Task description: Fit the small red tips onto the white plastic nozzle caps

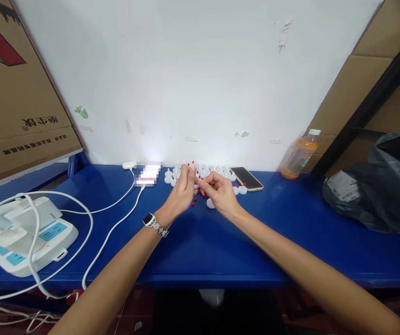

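Observation:
My left hand (183,190) is closed on a white plastic nozzle cap (196,186), mostly hidden by the fingers. Meeting it, my right hand (221,191) pinches thumb and forefinger at a small red tip cap (200,177); the fingers hide most of the contact. Loose red tip caps (194,203) lie under and between the hands. A single white nozzle cap (210,203) rests just below my right hand. Behind the hands, several white nozzle caps (168,176) stand in rows. Two with red tips (242,189) stand right of my right hand.
A phone (247,178) lies right of the rows, a lit device (148,175) on their left. Farther right are an orange drink bottle (299,156) and a black plastic bag (377,181). A power strip (60,237) and looping white cables (111,232) occupy the blue table's (172,265) left side.

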The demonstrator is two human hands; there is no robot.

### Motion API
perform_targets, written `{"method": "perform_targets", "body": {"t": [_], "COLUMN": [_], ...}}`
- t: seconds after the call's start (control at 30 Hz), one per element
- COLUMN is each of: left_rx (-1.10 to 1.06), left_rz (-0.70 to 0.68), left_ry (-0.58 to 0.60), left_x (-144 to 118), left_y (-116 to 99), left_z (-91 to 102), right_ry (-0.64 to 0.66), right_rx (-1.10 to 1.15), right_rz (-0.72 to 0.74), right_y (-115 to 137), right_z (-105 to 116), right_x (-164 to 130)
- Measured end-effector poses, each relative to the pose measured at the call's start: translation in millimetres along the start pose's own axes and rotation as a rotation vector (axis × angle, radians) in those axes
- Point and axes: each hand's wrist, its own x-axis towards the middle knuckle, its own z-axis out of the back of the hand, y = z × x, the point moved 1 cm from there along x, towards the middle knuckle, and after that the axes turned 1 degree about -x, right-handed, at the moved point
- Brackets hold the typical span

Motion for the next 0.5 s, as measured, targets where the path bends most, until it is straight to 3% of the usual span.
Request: {"method": "perform_targets", "body": {"t": [0.3, 0.43, 0.5], "left_rx": [-0.257, -0.339, -0.306], "left_rz": [0.066, 0.107, 0.123], "left_ry": [0.014, -0.045, -0.012], "left_x": [4.8, 8.8, 8.8], "left_y": [7.2, 10.0, 12.8], "left_z": [-5.5, -7.6, -9.0], "right_ry": [0.058, -0.003, -0.039], "right_rx": [0.052, 0.086, 0.083], "right_rz": [-0.069, -0.068, -0.062], "right_y": [3.2, 4.7, 3.9], "right_z": [-0.3, 1.3, 3.1], "right_x": [1.9, 5.9, 6.6]}}
